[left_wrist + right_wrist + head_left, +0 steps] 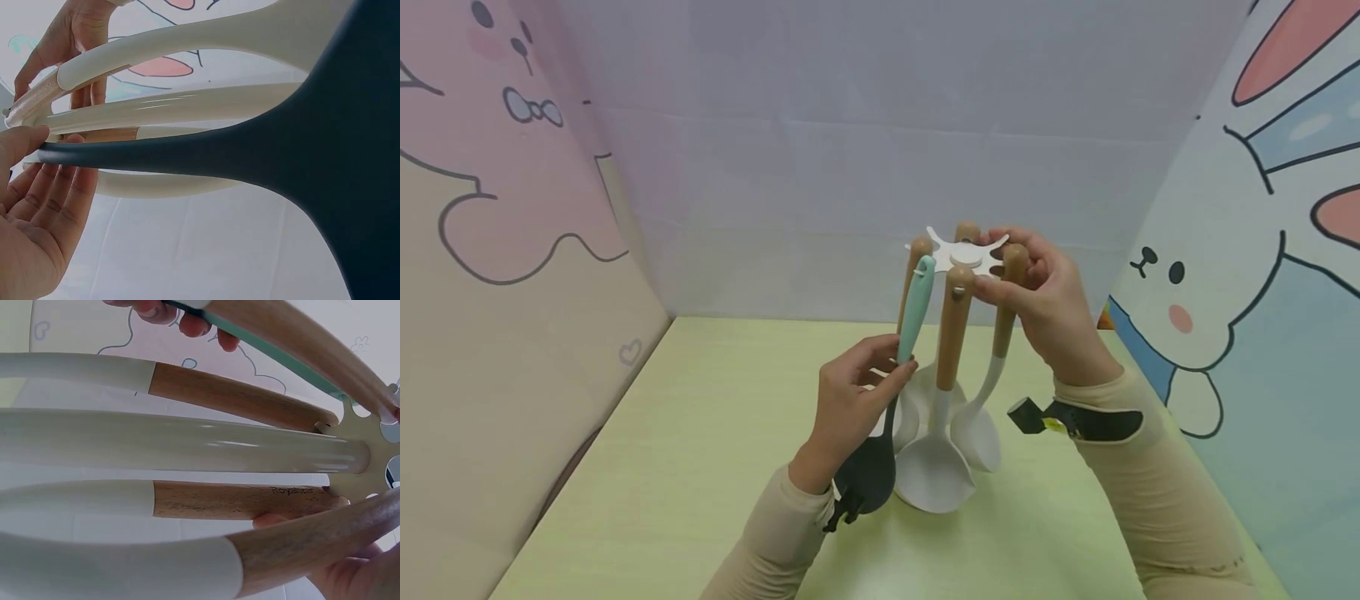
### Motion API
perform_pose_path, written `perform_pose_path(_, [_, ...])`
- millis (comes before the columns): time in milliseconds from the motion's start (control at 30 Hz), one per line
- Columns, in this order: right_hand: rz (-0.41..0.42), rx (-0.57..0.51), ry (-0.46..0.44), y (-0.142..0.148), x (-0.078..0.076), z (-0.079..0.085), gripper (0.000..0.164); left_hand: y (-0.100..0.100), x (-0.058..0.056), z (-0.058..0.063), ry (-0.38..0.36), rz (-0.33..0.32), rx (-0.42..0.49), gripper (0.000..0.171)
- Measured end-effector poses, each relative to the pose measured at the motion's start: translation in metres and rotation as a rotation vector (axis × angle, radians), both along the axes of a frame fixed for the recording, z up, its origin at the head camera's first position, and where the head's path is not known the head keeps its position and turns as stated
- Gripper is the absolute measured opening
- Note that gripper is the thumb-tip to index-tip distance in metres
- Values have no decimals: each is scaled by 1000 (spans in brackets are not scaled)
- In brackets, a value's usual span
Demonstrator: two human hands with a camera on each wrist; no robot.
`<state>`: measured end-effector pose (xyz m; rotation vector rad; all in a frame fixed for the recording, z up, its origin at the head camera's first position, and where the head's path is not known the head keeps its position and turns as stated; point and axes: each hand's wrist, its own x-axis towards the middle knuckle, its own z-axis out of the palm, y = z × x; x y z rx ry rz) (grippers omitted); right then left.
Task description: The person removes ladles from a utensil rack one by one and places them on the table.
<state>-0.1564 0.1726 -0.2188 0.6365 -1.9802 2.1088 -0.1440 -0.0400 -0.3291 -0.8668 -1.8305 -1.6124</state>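
My left hand (pixel 857 387) pinches a spatula (pixel 914 312) with a mint-green handle near the handle's lower end. Its broad dark head (pixel 325 137) hangs beside the left wrist, partly hidden in the head view. The handle's top is close to the white star-shaped top of a utensil rack (pixel 964 254); whether it hooks there I cannot tell. My right hand (pixel 1060 304) grips the rack's top at its right side, thumb in front and fingers behind, around a wooden handle (pixel 1011 292). A white ladle (pixel 934 471) with a wooden handle hangs at the front.
More white utensils with wooden handles hang around the rack's pale central post (pixel 187 442), including one at the right (pixel 977 433). The rack stands on a light yellow table (pixel 722 433). A pale wall (pixel 880 183) rises behind, with cartoon-printed panels (pixel 1180 317) at both sides.
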Motion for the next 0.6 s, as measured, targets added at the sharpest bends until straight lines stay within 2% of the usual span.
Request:
perform_pose_path(167, [17,2,9,2,-1,-2,40,0,0,1,-6,5,-11,28])
perform_pose_path(600, [25,-1,15,3,-3,-4,38,-3,2,3,33,36,-31,27])
